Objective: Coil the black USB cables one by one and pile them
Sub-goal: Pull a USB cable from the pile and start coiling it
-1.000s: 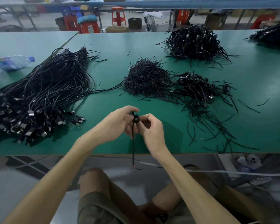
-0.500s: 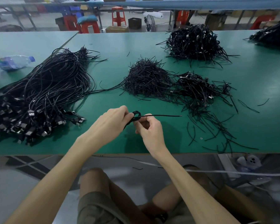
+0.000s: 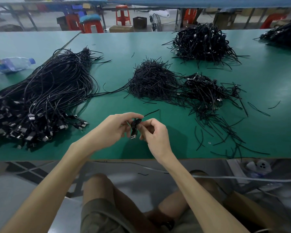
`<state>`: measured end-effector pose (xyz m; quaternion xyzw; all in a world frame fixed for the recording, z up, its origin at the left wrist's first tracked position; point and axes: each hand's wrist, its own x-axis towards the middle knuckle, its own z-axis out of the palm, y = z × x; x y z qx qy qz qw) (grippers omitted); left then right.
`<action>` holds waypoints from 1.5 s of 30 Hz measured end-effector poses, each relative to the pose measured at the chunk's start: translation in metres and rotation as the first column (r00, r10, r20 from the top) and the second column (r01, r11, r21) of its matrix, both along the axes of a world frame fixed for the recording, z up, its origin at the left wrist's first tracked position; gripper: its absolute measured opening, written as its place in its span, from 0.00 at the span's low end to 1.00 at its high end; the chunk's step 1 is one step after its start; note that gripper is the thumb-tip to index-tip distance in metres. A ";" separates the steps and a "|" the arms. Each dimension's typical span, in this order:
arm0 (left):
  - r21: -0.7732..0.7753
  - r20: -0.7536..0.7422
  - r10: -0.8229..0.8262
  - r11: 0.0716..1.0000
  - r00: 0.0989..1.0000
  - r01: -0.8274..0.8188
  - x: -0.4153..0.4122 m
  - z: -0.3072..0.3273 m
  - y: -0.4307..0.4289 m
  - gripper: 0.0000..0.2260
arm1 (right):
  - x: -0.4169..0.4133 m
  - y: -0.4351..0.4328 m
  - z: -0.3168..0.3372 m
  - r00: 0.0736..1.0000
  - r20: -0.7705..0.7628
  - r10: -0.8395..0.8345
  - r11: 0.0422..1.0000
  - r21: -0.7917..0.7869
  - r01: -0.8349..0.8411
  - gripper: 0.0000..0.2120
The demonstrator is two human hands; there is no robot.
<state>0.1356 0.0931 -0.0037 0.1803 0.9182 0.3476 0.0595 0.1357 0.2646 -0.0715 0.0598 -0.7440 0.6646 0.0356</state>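
Black, light and springy by my judgement, the coiled USB cable (image 3: 135, 126) sits just below frame centre, pinched between curled fingers of the left hand (image 3: 114, 126) and right hand (image 3: 155, 133), and is best gripped across its loops, not its loose tail (image 3: 151, 112).

Soft even light, faint shadows, bowed edges

No legible text; the bottle label (image 3: 5, 65) is blurred.
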 end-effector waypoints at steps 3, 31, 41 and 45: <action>-0.108 -0.112 -0.001 0.994 0.994 -0.011 -0.001 0.001 -0.003 0.25 | 0.001 -0.001 0.001 1.000 0.000 0.029 0.999 0.028 -0.029 0.04; 0.096 0.155 0.003 0.995 0.988 -0.018 0.005 0.003 0.003 0.15 | 0.008 -0.002 0.008 0.999 0.006 0.047 0.998 0.042 -0.047 0.05; -0.424 -0.297 0.149 0.864 0.943 -0.270 0.009 -0.002 0.024 0.23 | 0.008 -0.002 0.006 0.999 -0.022 0.039 0.996 0.082 -0.037 0.09; -0.312 0.000 0.397 0.872 0.918 -0.377 0.003 -0.005 0.026 0.25 | 0.009 -0.004 0.004 0.998 -0.043 0.052 0.992 0.117 -0.047 0.09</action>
